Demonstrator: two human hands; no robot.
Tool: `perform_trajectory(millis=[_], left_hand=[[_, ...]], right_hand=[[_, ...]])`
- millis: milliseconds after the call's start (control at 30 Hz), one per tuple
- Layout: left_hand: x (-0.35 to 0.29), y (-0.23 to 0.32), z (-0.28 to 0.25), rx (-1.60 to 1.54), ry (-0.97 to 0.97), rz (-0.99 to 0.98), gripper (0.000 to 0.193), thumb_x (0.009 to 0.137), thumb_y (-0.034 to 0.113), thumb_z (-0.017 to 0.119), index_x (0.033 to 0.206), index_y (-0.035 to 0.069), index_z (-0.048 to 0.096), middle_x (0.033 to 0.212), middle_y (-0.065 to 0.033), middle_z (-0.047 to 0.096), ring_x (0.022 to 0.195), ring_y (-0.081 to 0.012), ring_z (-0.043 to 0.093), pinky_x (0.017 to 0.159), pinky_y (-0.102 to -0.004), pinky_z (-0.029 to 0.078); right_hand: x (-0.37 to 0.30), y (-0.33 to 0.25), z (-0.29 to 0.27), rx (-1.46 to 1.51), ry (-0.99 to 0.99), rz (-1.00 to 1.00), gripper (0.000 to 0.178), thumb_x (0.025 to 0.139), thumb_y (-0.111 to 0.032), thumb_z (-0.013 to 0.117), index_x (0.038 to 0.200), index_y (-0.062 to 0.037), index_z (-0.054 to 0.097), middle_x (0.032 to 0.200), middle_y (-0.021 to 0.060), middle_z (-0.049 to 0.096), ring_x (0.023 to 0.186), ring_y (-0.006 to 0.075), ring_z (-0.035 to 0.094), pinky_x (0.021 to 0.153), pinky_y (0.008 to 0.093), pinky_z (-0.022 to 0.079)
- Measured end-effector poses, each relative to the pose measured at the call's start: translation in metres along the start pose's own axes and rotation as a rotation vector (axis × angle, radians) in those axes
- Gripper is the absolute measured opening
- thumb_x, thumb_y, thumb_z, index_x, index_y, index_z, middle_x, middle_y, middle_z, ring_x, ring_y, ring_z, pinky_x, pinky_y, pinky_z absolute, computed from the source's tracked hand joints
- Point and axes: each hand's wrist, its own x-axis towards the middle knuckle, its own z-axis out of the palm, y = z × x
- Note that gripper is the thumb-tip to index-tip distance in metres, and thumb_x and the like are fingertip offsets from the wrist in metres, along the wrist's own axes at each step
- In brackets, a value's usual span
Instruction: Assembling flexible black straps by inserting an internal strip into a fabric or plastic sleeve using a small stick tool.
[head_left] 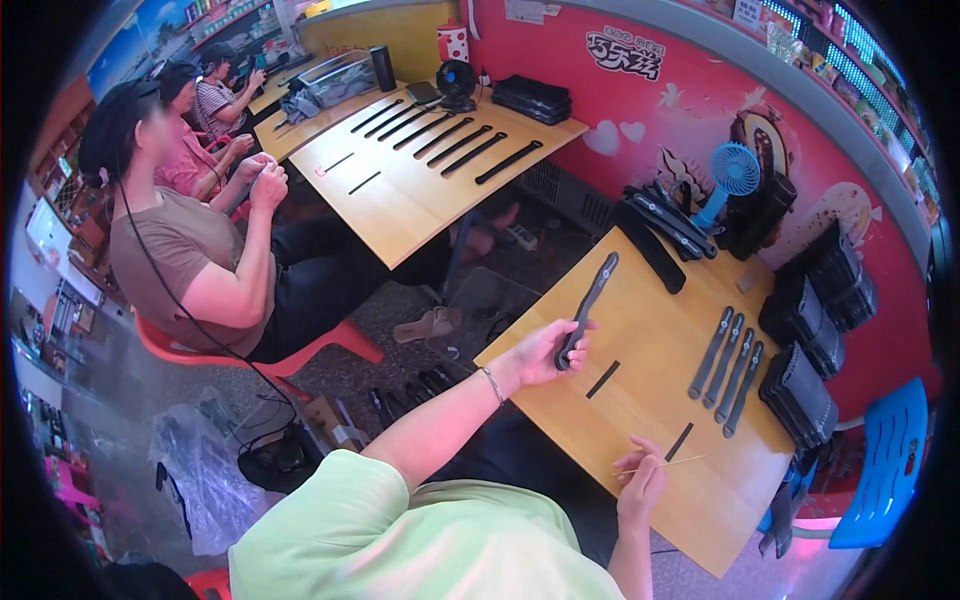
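Observation:
Over the near left part of my wooden table [540,330], my left hand [548,352] is closed around the lower end of a dark grey strap [598,292] with a rounded tip. The strap stands up and leans away to the right. My right hand [642,474], at the table's near edge, pinches a thin yellowish stick [685,460]. Just past those fingers is a short black strip [680,441]; whether they touch it I cannot tell. Another short black strip [602,379] lies on the wood between my hands.
Several finished-looking straps [728,370] lie in a row at the right, beside stacked black bundles [800,400]. A blue fan [730,180] and more straps [665,225] stand at the back. Co-workers sit left, one [200,230] at another table [400,210]. A blue chair [885,465] is at right.

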Motion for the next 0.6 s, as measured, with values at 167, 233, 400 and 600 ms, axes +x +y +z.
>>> perform_trajectory(millis=[167, 233, 400, 600], left_hand=[[0.0004, -0.0008, -0.0012, 0.013, -0.001, 0.007, 0.031, 0.095, 0.020, 0.039, 0.120, 0.003, 0.041, 0.075, -0.0031, 0.046, 0.064, -0.0116, 0.044, 0.060, -0.0244, 0.040], [-0.0001, -0.0011, -0.0006, 0.014, 0.000, 0.010, 0.031, 0.095, 0.020, 0.039, 0.121, 0.003, 0.041, 0.075, -0.0030, 0.046, 0.064, -0.0115, 0.044, 0.060, -0.0243, 0.040], [-0.0003, -0.0015, -0.0011, 0.009, 0.005, 0.010, 0.032, 0.095, 0.021, 0.039, 0.121, 0.003, 0.041, 0.076, -0.0028, 0.046, 0.064, -0.0115, 0.043, 0.060, -0.0243, 0.040], [-0.0014, -0.0016, 0.0015, 0.006, 0.009, 0.010, 0.032, 0.095, 0.021, 0.038, 0.121, 0.003, 0.041, 0.075, -0.0026, 0.046, 0.064, -0.0114, 0.044, 0.060, -0.0242, 0.040]], right_hand=[[-0.0002, 0.0016, 0.0002, 0.008, -0.005, 0.001, 0.040, 0.099, -0.032, 0.032, 0.103, -0.0041, 0.060, 0.061, 0.0014, 0.056, 0.053, 0.0063, 0.051, 0.048, 0.0184, 0.038], [-0.0004, 0.0013, 0.0002, 0.003, -0.010, -0.004, 0.039, 0.099, -0.032, 0.032, 0.103, -0.0041, 0.060, 0.061, 0.0013, 0.055, 0.053, 0.0063, 0.050, 0.048, 0.0184, 0.038], [-0.0006, 0.0016, 0.0002, 0.001, -0.017, 0.027, 0.037, 0.098, -0.029, 0.033, 0.102, -0.0047, 0.060, 0.063, 0.0011, 0.056, 0.053, 0.0057, 0.049, 0.048, 0.0186, 0.038], [-0.0005, -0.0003, 0.0000, -0.010, -0.032, 0.042, 0.035, 0.098, -0.027, 0.034, 0.102, -0.0050, 0.060, 0.062, 0.0009, 0.056, 0.053, 0.0051, 0.048, 0.049, 0.0187, 0.037]])
